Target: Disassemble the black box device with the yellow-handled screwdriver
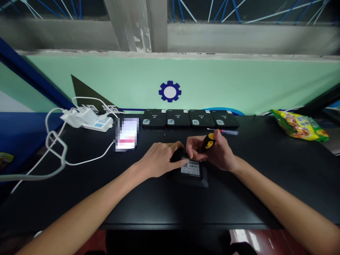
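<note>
A flat black device (202, 180) with a white printed label lies on the table in front of me. My left hand (160, 158) grips its left side, thumb on the label and fingers at the far edge. In my right hand (219, 152) is a screwdriver (209, 141) with a black and yellow handle, held tilted above the far right part of the device. My fingers cover its shaft and tip, so I cannot see where the tip rests.
Several similar flat black devices (177, 118) stand in a row at the back. Before them lies a thin red-and-blue screwdriver (225, 131). A phone (127, 134), a white power strip (98, 123) and looping white cables are on the left. A yellow-green snack bag (300, 125) lies right.
</note>
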The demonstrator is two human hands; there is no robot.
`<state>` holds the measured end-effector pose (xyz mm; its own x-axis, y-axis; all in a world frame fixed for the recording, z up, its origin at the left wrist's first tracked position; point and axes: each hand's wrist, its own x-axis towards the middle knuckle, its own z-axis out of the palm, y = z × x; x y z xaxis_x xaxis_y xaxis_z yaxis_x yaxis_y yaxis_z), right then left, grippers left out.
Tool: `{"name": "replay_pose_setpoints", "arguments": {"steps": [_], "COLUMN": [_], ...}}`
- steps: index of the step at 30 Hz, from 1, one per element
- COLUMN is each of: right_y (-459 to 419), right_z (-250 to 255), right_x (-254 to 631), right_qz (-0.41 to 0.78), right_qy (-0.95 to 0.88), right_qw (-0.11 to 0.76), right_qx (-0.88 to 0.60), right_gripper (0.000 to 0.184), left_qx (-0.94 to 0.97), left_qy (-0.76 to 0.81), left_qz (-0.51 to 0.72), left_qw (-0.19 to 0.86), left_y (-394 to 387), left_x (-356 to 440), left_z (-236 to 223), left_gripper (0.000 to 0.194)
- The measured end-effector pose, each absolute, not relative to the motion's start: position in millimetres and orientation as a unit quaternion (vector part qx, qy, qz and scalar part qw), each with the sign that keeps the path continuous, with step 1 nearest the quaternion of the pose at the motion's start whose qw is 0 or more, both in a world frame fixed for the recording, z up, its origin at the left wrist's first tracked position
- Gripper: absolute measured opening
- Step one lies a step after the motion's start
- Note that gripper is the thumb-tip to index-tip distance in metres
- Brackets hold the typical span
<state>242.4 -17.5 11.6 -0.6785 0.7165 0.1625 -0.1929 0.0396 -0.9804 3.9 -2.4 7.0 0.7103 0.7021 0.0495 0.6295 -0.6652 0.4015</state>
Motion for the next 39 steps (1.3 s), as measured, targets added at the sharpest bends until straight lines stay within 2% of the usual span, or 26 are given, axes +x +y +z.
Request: {"name": "replay_pose_setpoints", "arguments": {"steps": [39], "right_y": [-18.8], "right_z": [12.9], "right_x": [240.9], "right_qz": [0.645], "right_qy": [-0.641], "right_qw": [0.358], "right_qx": [-0.214], "right_gripper": [0.095], "left_qx": [0.907], "left_qy": [0.367], "left_qz": [0.104], "left_qw": [0.18], "left_y": [-1.5], "left_x": [6.1], "left_z": [7.1], "left_gripper": [0.04]}}
